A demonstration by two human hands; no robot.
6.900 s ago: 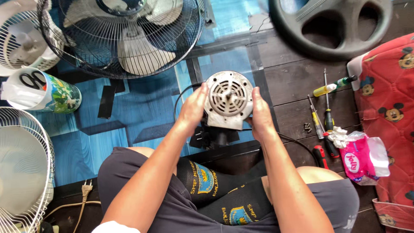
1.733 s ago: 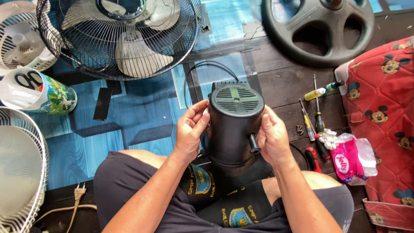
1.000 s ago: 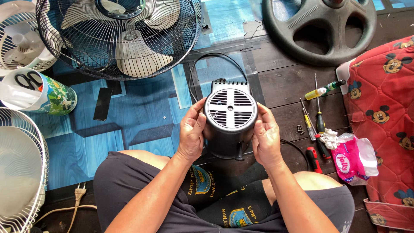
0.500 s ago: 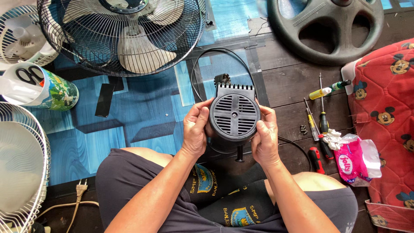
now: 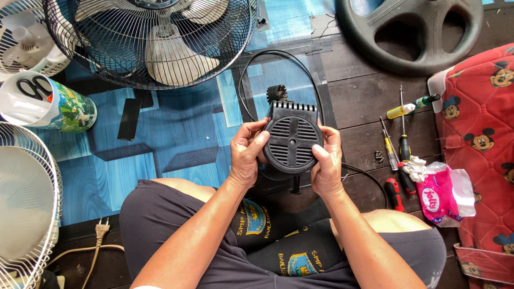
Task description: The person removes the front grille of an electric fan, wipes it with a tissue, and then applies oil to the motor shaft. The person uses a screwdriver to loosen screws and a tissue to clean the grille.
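I hold a black fan motor housing [image 5: 292,140] over my lap, its round vented back cover facing up at me. My left hand [image 5: 247,155] grips its left side, thumb resting on the cover's rim. My right hand [image 5: 326,163] grips the right side, thumb pressed on the lower right of the cover. A small black knob [image 5: 277,93] sticks out at the housing's far end. A black power cord [image 5: 251,69] loops on the floor behind it and runs off past my right wrist.
A fan with a wire grille [image 5: 150,40] lies at the top left, a white grille [image 5: 24,198] at the left edge. A printed cup with scissors [image 5: 45,104] stands nearby. Screwdrivers [image 5: 399,144], loose screws [image 5: 379,156], a pink tissue pack [image 5: 441,195], a steering wheel [image 5: 409,32] and a red cushion [image 5: 482,134] lie to the right.
I have turned the motor unit over in both hands: earlier its silver metal end faced me, then its side, and now the black vented cover faces up, held slightly lower.
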